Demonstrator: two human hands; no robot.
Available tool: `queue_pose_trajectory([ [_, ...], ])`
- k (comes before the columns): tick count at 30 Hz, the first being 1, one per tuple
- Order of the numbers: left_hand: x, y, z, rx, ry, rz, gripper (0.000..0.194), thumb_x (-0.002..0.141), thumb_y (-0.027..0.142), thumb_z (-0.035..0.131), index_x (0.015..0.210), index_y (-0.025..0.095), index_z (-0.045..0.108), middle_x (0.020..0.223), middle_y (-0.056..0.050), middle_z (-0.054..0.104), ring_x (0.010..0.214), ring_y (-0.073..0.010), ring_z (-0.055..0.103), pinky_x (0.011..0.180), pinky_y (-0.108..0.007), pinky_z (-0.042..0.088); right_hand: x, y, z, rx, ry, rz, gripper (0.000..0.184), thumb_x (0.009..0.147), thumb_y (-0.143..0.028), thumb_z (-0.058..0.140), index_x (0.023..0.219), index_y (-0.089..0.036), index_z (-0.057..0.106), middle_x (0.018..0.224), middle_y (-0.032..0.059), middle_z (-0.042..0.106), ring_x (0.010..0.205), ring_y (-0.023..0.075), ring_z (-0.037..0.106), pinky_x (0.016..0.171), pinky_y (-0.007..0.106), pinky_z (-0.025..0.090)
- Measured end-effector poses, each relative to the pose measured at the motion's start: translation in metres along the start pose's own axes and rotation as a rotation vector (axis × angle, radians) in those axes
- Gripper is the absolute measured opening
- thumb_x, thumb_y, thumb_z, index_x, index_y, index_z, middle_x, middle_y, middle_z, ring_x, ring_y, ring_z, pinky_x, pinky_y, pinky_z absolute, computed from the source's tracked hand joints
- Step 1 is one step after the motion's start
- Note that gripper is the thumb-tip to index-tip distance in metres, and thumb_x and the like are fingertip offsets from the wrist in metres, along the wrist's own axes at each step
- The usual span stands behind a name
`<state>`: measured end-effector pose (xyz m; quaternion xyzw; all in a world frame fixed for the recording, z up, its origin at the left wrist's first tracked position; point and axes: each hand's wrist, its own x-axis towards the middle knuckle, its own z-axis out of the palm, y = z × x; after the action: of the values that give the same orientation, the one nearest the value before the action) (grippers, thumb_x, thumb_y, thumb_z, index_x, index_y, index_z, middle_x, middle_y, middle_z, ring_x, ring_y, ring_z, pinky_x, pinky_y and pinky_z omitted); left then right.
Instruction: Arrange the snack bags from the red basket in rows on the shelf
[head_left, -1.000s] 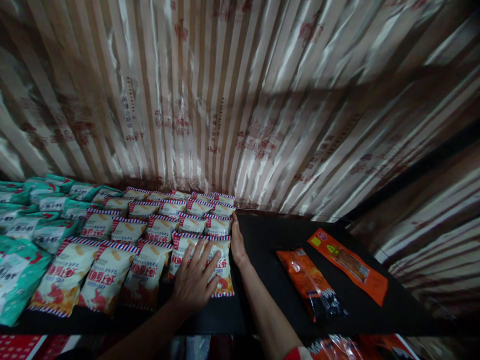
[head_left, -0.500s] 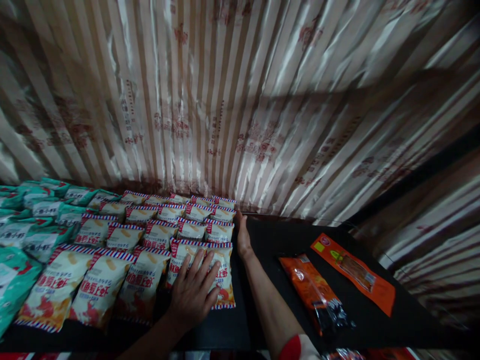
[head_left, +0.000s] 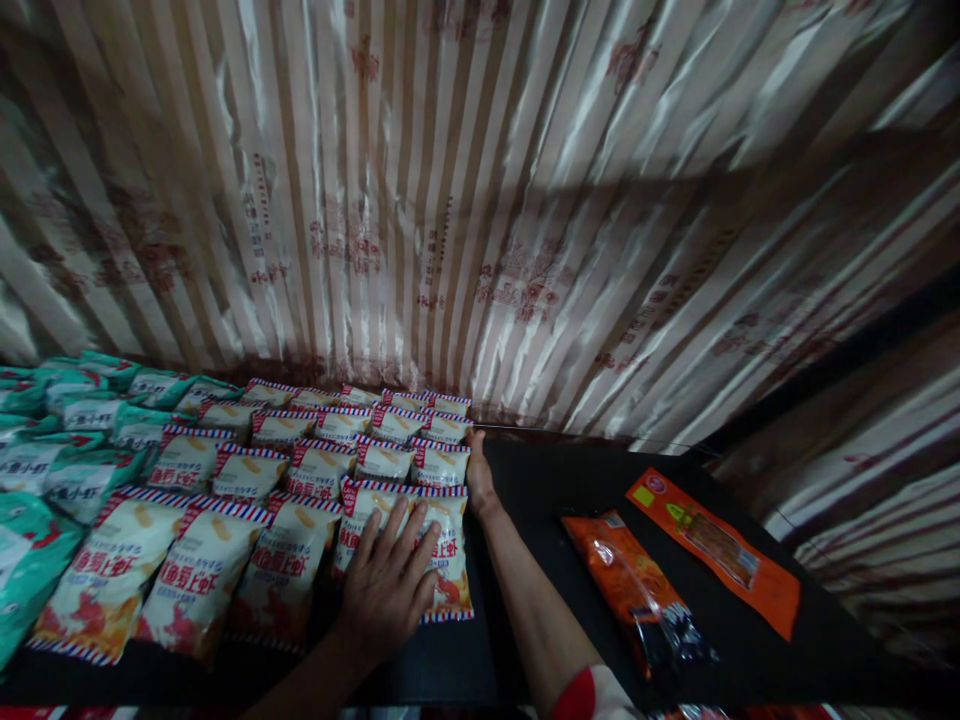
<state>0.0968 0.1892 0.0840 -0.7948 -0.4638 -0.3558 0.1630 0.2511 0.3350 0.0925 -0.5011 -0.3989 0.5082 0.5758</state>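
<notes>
Several cream snack bags [head_left: 180, 575] with red lettering and red-blue striped edges lie in rows on a black shelf [head_left: 525, 470]. My left hand [head_left: 394, 575] rests flat with fingers spread over the front bags at the right end of the rows. A cream snack bag [head_left: 450, 545] shows at its fingertips and right side. My right hand [head_left: 480, 475] stands on edge, fingers stretched away from me, against the right side of the bag rows. Its fingertips are partly hidden by the bags.
Green snack bags [head_left: 75, 480] fill the left side. On the right lie an orange glossy packet [head_left: 630, 580] and a flat orange packet [head_left: 720, 550]. A striped, shiny curtain-like sheet [head_left: 420, 200] hangs behind the shelf. More packets peek out below the front edge.
My right hand has shifted slightly left, closer against the bag rows. My left hand stays on the front bags. The orange packets appear slightly farther right in view.
</notes>
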Motion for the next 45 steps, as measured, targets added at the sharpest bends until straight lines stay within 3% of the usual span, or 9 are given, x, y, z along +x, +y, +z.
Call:
queue_pose_trajectory([
  [10,0.002,0.000,-0.003,-0.017,-0.035,0.000,0.050,0.084,0.040,0.051,0.130,0.023,0.045,0.140,-0.004,0.041,0.132,-0.0241,0.030,0.111,-0.043,0.012,0.004,0.005,-0.002,-0.046,-0.002,0.066,0.075,0.077,-0.071,0.032,0.126,-0.017,0.052,0.112,0.0039,0.066,0.107,0.0225,0.058,0.093,0.030,0.042],
  [16,-0.001,-0.002,-0.003,-0.018,-0.058,0.014,0.050,0.085,0.040,0.048,0.132,0.024,0.043,0.140,-0.005,0.040,0.132,-0.0228,0.030,0.111,-0.043,0.011,-0.017,0.003,-0.013,-0.086,0.133,-0.086,0.072,0.081,-0.067,0.025,0.135,-0.021,0.040,0.144,0.0003,0.034,0.134,0.0174,0.027,0.110,0.030,0.018],
  [21,0.000,-0.004,-0.007,-0.030,-0.083,0.040,0.048,0.086,0.038,0.046,0.132,0.023,0.042,0.141,-0.006,0.040,0.133,-0.0230,0.028,0.110,-0.043,0.011,-0.062,0.003,-0.028,-0.147,0.175,-0.179,0.066,0.086,-0.060,0.022,0.136,-0.019,0.038,0.147,0.0016,0.028,0.137,0.0163,0.019,0.112,0.033,0.013],
  [27,-0.008,0.004,-0.034,-0.083,-0.067,0.095,0.041,0.085,0.023,0.044,0.125,0.015,0.050,0.136,-0.011,0.046,0.132,-0.0257,0.030,0.107,-0.044,0.024,-0.136,0.000,-0.019,-0.220,0.334,-0.270,0.061,0.087,-0.053,0.029,0.131,-0.013,0.043,0.139,0.0092,0.042,0.130,0.0209,0.033,0.107,0.038,0.025],
  [32,-0.043,0.018,-0.067,-0.210,-0.071,0.156,0.034,0.083,0.013,0.037,0.109,0.012,0.059,0.118,-0.011,0.060,0.123,-0.0234,0.042,0.095,-0.036,0.041,-0.210,-0.001,0.005,-0.157,0.368,-0.304,0.046,0.088,-0.044,0.037,0.120,-0.014,0.047,0.118,0.0125,0.056,0.107,0.0206,0.054,0.092,0.037,0.041],
  [34,-0.068,0.024,-0.076,-0.279,-0.098,0.148,0.032,0.084,0.014,0.034,0.104,0.014,0.060,0.107,-0.010,0.064,0.113,-0.0207,0.050,0.087,-0.032,0.046,-0.241,0.006,0.013,-0.223,0.308,-0.300,0.040,0.087,-0.042,0.041,0.116,-0.015,0.049,0.108,0.0110,0.060,0.098,0.0200,0.058,0.086,0.036,0.044],
  [38,-0.128,0.029,-0.080,-0.410,-0.223,0.102,0.030,0.086,0.017,0.031,0.095,0.016,0.060,0.090,-0.009,0.064,0.090,-0.0162,0.058,0.082,-0.029,0.049,-0.295,0.033,0.024,-0.360,0.121,-0.251,0.031,0.086,-0.038,0.043,0.107,-0.018,0.055,0.093,0.0068,0.064,0.087,0.0183,0.061,0.079,0.032,0.046],
  [41,-0.169,0.025,-0.072,-0.453,-0.419,-0.089,0.029,0.083,0.016,0.033,0.094,0.017,0.059,0.089,-0.008,0.062,0.087,-0.0156,0.058,0.080,-0.028,0.049,-0.316,0.065,0.033,-0.451,-0.015,-0.131,0.030,0.086,-0.039,0.041,0.099,-0.020,0.059,0.090,0.0060,0.065,0.085,0.0186,0.060,0.079,0.031,0.046],
  [45,-0.200,0.014,-0.055,-0.478,-0.920,-0.698,0.026,0.082,0.013,0.036,0.091,0.018,0.060,0.094,-0.006,0.063,0.090,-0.0150,0.059,0.082,-0.026,0.045,-0.319,0.120,0.041,-0.551,-0.107,0.212,0.030,0.081,-0.041,0.044,0.092,-0.021,0.062,0.091,0.0056,0.067,0.088,0.0205,0.060,0.082,0.031,0.043],
])
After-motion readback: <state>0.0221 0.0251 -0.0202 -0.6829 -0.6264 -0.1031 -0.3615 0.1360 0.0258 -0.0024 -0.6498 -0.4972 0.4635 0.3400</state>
